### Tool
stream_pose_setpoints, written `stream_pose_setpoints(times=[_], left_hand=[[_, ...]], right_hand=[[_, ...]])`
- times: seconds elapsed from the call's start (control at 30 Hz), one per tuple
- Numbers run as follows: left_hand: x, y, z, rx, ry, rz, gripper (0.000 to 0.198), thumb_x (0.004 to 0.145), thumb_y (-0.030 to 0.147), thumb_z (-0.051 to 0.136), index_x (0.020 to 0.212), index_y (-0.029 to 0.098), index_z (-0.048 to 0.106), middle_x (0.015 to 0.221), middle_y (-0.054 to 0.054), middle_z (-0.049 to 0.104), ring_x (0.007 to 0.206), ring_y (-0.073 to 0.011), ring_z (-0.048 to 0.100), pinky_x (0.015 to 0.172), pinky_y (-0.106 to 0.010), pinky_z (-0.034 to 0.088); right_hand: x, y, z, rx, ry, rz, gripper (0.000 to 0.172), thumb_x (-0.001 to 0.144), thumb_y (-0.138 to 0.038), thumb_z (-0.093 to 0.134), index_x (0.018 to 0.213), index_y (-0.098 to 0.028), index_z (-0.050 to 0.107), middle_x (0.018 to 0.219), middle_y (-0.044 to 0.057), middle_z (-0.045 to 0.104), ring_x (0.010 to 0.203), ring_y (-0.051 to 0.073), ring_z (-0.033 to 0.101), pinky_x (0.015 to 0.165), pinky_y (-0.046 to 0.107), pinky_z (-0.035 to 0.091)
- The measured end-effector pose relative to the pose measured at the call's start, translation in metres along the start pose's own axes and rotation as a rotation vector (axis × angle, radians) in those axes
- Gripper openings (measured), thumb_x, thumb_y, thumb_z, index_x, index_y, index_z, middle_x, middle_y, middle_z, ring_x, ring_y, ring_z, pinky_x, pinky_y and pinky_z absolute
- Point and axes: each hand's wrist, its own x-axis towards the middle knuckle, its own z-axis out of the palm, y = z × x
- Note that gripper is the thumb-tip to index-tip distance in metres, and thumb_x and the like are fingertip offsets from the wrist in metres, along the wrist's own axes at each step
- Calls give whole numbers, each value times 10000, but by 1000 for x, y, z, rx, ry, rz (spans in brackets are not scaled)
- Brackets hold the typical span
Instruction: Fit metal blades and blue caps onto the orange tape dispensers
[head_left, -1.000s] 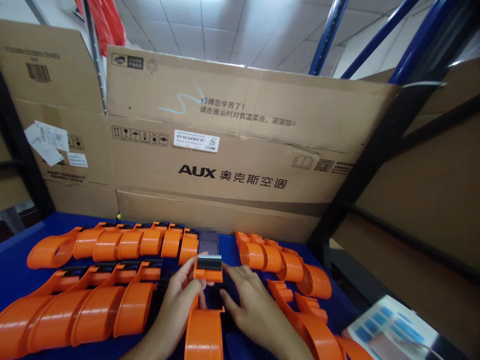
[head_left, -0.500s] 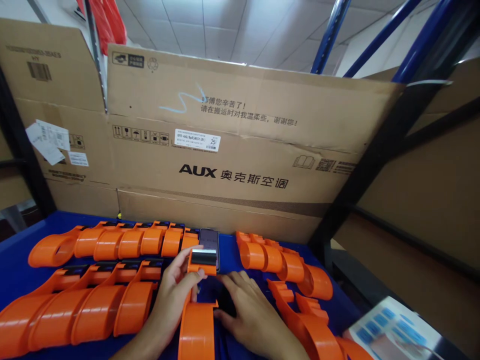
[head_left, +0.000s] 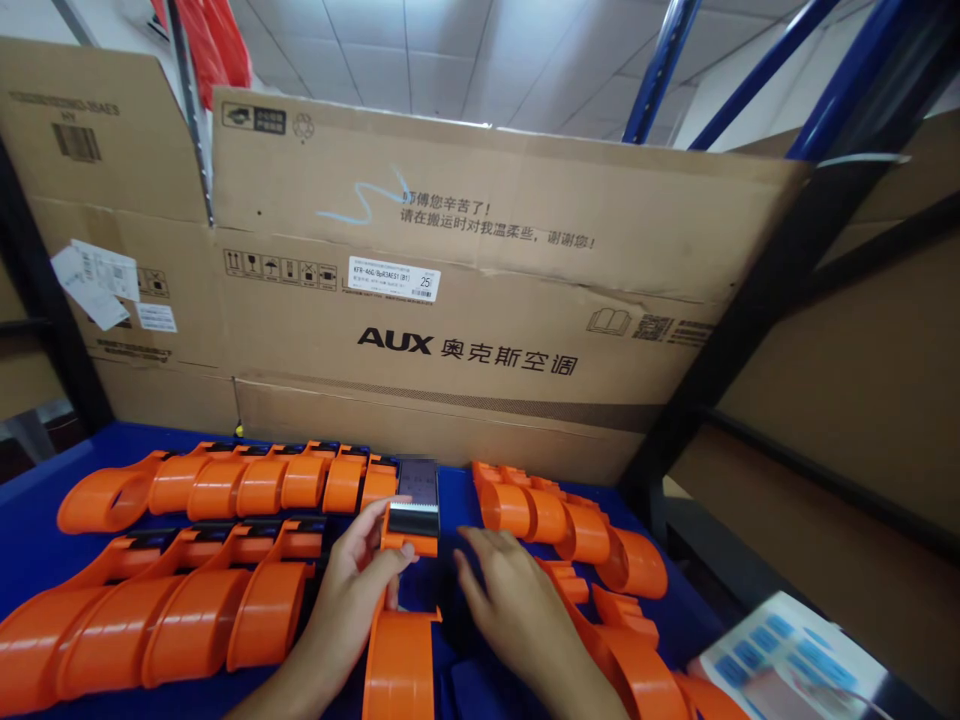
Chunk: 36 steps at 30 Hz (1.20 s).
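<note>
- Right hand (head_left: 514,605) has drawn a little away from the held piece since the earlier frame, where its fingers were close beside it; the left hand (head_left: 356,575) and what it holds have shifted only slightly.
- Left hand: closed around the neck of an orange dispenser (head_left: 401,665), thumb on the near side, fingers mostly hidden behind.
- This dispenser stands out in front of the person, near the middle of the blue table (head_left: 455,492), its toothed strip (head_left: 414,507) and black bar (head_left: 414,521) at the top, its wide loop hanging below.
- Right hand: open, fingers parted and slightly bent, just to the right of that dispenser and apart from it; what lies beneath its palm is hidden.
- Toward the table's far edge, a phone (head_left: 420,481) lies behind the toothed strip, partly covered.
- From the far left corner toward the phone runs a rear row of orange dispensers (head_left: 260,487), black parts on top; closer to the person on that side is a front row of four (head_left: 196,622).
- Toward the right edge lie a far group of orange pieces (head_left: 583,537) and a near group of orange pieces (head_left: 637,668), the latter partly behind the right forearm.
- Printed cardboard (head_left: 465,320) stands along the far edge.
</note>
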Motion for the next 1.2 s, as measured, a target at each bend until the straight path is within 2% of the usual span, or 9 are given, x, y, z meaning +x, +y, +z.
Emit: stream_pose_setpoints(times=[0.13, 0.33, 0.63, 0.77, 0.83, 0.9, 0.97, 1.07, 1.2], left_hand=[[0, -2, 0, -6, -8, -35, 529, 723, 318, 780, 1217, 200, 634, 703, 31, 635, 462, -82, 450, 459, -199, 406], [-2, -4, 1, -1, 1, -56, 554, 721, 303, 779, 1244, 202, 626, 637, 55, 589, 458, -84, 449, 465, -198, 418], [-3, -5, 1, -17, 8, -41, 562, 714, 344, 806, 1238, 216, 648, 622, 42, 604, 479, -115, 495, 500, -226, 438], [0, -5, 1, -8, 5, -15, 508, 701, 367, 829, 1162, 214, 681, 676, 22, 626, 503, -115, 514, 502, -220, 436], [1, -5, 1, 16, -21, 0, 462, 719, 382, 819, 1124, 208, 677, 711, 22, 618, 511, -102, 496, 497, -208, 436], [1, -5, 1, 36, -40, 3, 460, 740, 401, 805, 1130, 206, 657, 714, 32, 592, 510, -93, 471, 478, -197, 428], [1, -6, 2, 40, -43, -1, 486, 751, 426, 797, 1156, 211, 635, 717, 40, 577, 492, -83, 443, 454, -191, 413], [-1, -8, 2, 39, -47, -12, 501, 751, 459, 794, 1159, 217, 633, 736, 36, 585, 476, -75, 416, 441, -192, 402], [-1, -9, 2, 50, -39, 1, 476, 772, 439, 783, 1169, 224, 630, 772, 23, 587, 544, -96, 463, 486, -198, 429]], right_hand=[[-3, -16, 3, 27, -105, -189, 265, 968, -326, 557, 1197, -262, 674, 1281, 100, 649, 1169, 301, 573, 993, 450, 427], [-3, -23, 16, -19, -132, -97, 203, 906, -200, 587, 1069, -232, 703, 1162, 110, 653, 1086, 305, 551, 916, 432, 438], [-3, -22, 17, 114, -170, -149, 344, 779, -88, 590, 1092, -222, 640, 1162, 88, 676, 1126, 294, 549, 995, 429, 413], [0, -18, 14, 235, -38, -134, 391, 817, -129, 597, 1195, -220, 628, 1193, 100, 679, 1157, 288, 585, 1070, 442, 391], [3, -12, 11, 321, 63, -74, 269, 861, -185, 600, 1121, -224, 659, 1085, 85, 701, 1050, 269, 637, 977, 398, 470], [7, -6, 9, 435, 183, 12, 146, 901, -289, 615, 1011, -213, 673, 918, 62, 695, 853, 238, 660, 793, 344, 529], [9, -2, 7, 584, 297, 77, 203, 907, -391, 640, 966, -198, 658, 804, 36, 658, 710, 205, 633, 654, 302, 521], [8, -3, 5, 733, 402, 76, 267, 887, -442, 683, 971, -192, 644, 775, 19, 644, 697, 189, 632, 647, 280, 524], [1, -15, 0, 644, 424, 16, 212, 878, -405, 712, 943, -207, 675, 710, -1, 657, 647, 179, 630, 652, 268, 527]])
